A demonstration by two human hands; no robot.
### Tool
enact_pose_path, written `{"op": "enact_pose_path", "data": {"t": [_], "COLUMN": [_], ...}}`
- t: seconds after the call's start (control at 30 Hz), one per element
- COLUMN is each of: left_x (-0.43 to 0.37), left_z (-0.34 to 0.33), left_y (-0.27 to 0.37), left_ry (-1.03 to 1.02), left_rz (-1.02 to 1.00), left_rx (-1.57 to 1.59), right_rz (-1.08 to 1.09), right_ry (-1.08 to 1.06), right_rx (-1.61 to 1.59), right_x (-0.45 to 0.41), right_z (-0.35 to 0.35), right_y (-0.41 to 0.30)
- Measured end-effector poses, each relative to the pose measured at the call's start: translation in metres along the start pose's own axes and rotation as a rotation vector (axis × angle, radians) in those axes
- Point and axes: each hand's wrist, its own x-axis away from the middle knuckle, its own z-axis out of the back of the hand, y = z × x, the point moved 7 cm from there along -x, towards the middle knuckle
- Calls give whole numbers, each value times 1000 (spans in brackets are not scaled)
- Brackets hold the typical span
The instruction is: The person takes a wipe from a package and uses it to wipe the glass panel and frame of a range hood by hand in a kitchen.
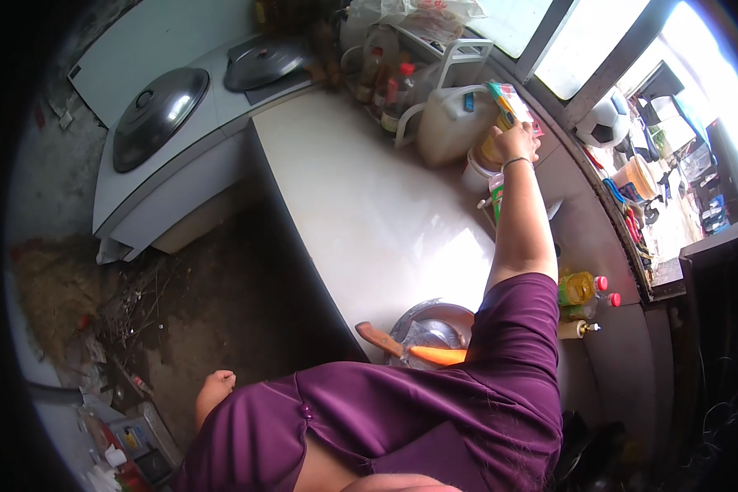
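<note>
At the far right of the counter, my right hand [516,142] has its fingers around the lower part of a colourful plastic packet [509,102]. Under that hand stands a white tub [476,175] with something yellowish at its top, partly hidden by my hand. A cloudy plastic jug [452,126] is just left of the packet. My left hand [218,386] hangs low beside my body, fingers curled, with nothing visible in it. Close to my body, a metal basin [406,321] stands on the counter. A wooden-handled knife [378,338] and an orange carrot-like piece [436,355] lie at it, partly hidden by my sleeve.
Bottles with red caps [400,92] crowd the counter's back. Cooking oil bottles [578,289] stand right of my arm, by the wall. Two metal lids [163,120] cover the stove [215,92]. A football [604,120] and tools lie on the windowsill. Twigs [141,301] litter the floor.
</note>
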Motion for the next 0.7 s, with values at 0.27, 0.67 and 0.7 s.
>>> {"op": "enact_pose_path", "data": {"t": [0.27,0.67,0.7], "left_x": [-4,19,21], "left_z": [3,5,6], "left_y": [9,17,19], "left_ry": [-12,39,31], "left_rz": [73,120,105], "left_rx": [-75,-71,-63], "right_rz": [-177,-331,-330], "right_ry": [175,211,214], "right_rx": [-195,-581,-584], "right_x": [-25,-59,-62], "right_z": [9,-38,-40], "right_y": [33,64,65]}}
